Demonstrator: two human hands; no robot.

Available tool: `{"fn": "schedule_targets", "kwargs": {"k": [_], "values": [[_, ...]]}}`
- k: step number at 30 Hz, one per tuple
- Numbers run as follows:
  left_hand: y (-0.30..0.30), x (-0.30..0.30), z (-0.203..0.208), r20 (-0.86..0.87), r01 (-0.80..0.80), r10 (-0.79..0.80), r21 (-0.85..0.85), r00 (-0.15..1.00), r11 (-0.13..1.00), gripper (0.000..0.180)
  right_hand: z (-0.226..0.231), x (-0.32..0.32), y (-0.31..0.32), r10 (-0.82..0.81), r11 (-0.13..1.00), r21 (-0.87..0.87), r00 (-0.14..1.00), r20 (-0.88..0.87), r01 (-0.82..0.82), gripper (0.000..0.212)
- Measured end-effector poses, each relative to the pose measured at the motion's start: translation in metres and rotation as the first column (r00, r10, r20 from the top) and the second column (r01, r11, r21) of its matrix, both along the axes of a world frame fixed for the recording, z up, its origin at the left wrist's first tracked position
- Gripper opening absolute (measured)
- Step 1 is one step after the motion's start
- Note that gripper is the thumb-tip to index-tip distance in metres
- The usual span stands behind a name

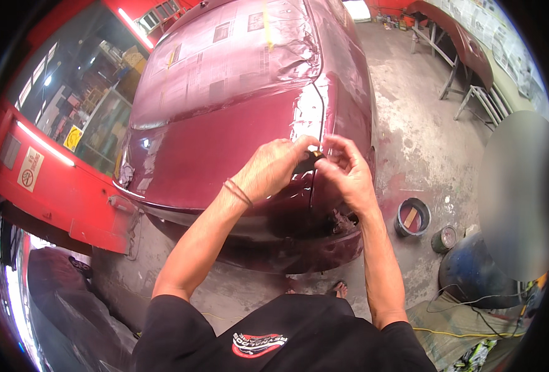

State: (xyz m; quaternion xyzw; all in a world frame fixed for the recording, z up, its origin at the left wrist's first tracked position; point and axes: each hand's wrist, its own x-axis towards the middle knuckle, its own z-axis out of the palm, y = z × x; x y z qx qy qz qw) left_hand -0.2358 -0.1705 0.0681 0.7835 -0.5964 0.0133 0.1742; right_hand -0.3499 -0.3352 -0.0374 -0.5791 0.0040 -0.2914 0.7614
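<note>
Both my hands meet above the rear right part of a dark red car. My left hand is closed around a small black piece with a brass-coloured bit; its exact kind is too small to make out. From the other side my right hand curls in, thumb and fingertips at the same piece. Newspaper masking covers the car's rear window, with crumpled plastic along its right side. Under my hands, the red paint looks glossy and reflects bright light.
On the floor to the right stand a dark bucket with a flat stick in it and a small can. A blue drum and cables lie nearer. Farther back, a red body panel rests on metal stands. Red doors flank the left.
</note>
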Motion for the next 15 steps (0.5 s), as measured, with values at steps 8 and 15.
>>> {"fn": "schedule_targets", "kwargs": {"k": [8,15], "values": [[0.099,0.026,-0.019,0.041,-0.262,0.283,-0.270,0.958,0.926,0.062,0.029,0.000,0.002,-0.259,0.643,-0.725,0.961,0.098,0.247,0.024],[0.299,0.175,-0.065,-0.160,-0.734,0.724,-0.284,0.671,0.617,0.052,0.005,0.002,0.045,-0.119,0.270,-0.957,0.990,0.076,0.106,0.035]]}}
